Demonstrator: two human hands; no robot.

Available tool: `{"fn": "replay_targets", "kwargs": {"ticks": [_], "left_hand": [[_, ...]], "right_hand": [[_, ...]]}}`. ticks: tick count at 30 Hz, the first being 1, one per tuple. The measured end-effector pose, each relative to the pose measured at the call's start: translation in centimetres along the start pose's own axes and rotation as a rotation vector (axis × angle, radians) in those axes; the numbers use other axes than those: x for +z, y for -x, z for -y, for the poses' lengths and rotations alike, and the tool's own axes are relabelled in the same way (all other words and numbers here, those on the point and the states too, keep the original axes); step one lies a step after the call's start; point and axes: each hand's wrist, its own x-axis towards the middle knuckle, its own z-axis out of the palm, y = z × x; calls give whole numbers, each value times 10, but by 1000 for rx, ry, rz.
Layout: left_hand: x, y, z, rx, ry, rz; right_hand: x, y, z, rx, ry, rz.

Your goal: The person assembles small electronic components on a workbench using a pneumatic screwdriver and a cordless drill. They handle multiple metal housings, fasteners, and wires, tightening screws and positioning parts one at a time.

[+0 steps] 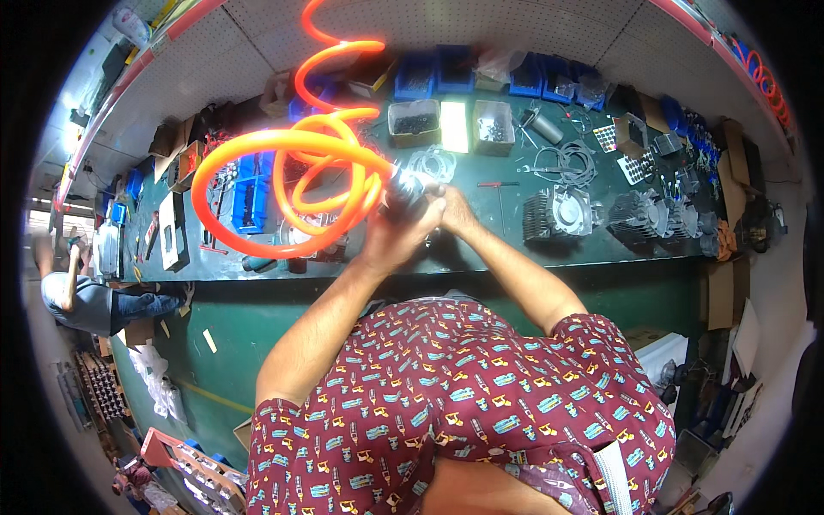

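My left hand (398,230) is closed around a dark air tool (403,184) with a metallic end. A bright orange coiled hose (257,144) runs from that end and loops up to the left. My right hand (457,212) is closed against the left one, at the bench's front edge. Whatever its fingers hold is hidden by the hands. Behind the hands lies a coil of clear tubing (432,161). To the right, a finned metal housing (562,215) rests on the green bench (481,225), and a thin T-handled tool (500,202) lies between.
Blue bins (455,70) line the back, with two open boxes of small parts (414,122) before them. More finned housings (657,219) and a grey cable coil (566,163) are at right. A blue tray (251,196) stands left. Another person (81,296) is far left.
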Motion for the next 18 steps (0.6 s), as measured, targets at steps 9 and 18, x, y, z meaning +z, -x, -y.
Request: {"fn": "replay_targets", "kwargs": {"ticks": [9,18], "left_hand": [[-5,-8,-4,-45,-27,-61],[-8,-15,-16,-20,-271,-33]], "right_hand": [[-33,34,77,-397,-231,-122],[-25,49,133,-375,-330,80]]}}
